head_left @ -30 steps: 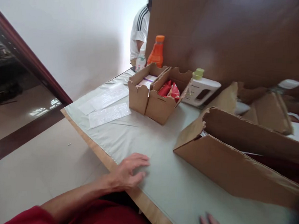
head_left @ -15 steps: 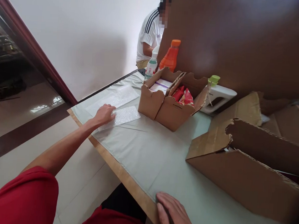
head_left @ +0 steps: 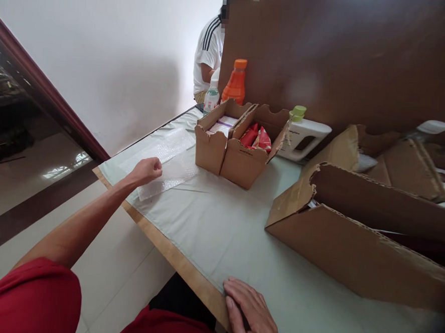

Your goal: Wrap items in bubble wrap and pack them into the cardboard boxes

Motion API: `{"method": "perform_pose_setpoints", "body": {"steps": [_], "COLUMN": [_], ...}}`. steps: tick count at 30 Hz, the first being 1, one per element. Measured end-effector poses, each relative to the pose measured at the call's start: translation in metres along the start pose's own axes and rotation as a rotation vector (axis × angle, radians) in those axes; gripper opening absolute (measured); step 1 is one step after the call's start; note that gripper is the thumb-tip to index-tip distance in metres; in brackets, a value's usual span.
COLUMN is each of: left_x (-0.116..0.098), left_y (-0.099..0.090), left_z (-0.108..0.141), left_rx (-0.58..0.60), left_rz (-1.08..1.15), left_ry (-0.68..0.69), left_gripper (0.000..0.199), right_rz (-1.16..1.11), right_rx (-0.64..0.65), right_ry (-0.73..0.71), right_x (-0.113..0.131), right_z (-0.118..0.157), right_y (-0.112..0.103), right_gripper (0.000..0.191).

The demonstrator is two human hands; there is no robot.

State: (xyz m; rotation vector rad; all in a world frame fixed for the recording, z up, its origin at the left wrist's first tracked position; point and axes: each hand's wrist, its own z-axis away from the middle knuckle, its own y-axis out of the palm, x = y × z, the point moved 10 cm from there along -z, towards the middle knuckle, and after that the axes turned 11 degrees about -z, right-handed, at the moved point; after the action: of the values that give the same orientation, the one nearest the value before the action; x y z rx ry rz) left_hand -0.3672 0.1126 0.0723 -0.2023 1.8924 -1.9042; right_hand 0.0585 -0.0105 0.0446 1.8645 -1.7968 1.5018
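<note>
My left hand (head_left: 147,172) is closed over a clear bubble wrap sheet (head_left: 169,181) near the far left end of the table. Its fingers are curled in, and whether they pinch the wrap is hidden. Another bubble wrap sheet (head_left: 173,142) lies flat just beyond it. On the table's near edge my right hand (head_left: 253,314) rests with fingers stretched out, holding nothing.
Two small cardboard boxes (head_left: 243,165) hold packs, including red packets (head_left: 255,137). Behind stand a clear bottle (head_left: 211,98), an orange bottle (head_left: 235,82) and a white jug (head_left: 303,136). A larger carton (head_left: 353,250) sits right. A person (head_left: 208,55) is beyond the cardboard panel (head_left: 345,58).
My left hand's fingers have curled in over the bubble wrap. My right hand stays on the table edge. The view has shifted slightly to the right.
</note>
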Motion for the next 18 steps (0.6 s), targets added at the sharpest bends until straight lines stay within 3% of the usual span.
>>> {"method": "perform_pose_setpoints", "body": {"steps": [4,8,11,18], "left_x": [-0.019,-0.041,-0.042,-0.040], "left_y": [-0.012,-0.011,0.003,0.033], "left_z": [0.041,0.078,0.087,0.079], "left_rx": [0.077,0.166,0.234,0.292], "left_rz": [0.278,0.610,0.859,0.921], "left_ry": [0.079,0.159,0.111,0.026], "left_gripper": [0.033,0.056,0.054,0.042], "right_rz": [-0.131,-0.253,-0.333,-0.342], "right_rx": [0.036,0.098,0.152,0.180], "right_ry": [0.294,0.567,0.575,0.578], "right_x": [-0.025,-0.049,-0.052,-0.066], "right_z": [-0.011,-0.031,-0.044,-0.051], "right_y": [-0.007,-0.005,0.006,0.011], "right_gripper": [0.022,0.036,0.041,0.040]}}
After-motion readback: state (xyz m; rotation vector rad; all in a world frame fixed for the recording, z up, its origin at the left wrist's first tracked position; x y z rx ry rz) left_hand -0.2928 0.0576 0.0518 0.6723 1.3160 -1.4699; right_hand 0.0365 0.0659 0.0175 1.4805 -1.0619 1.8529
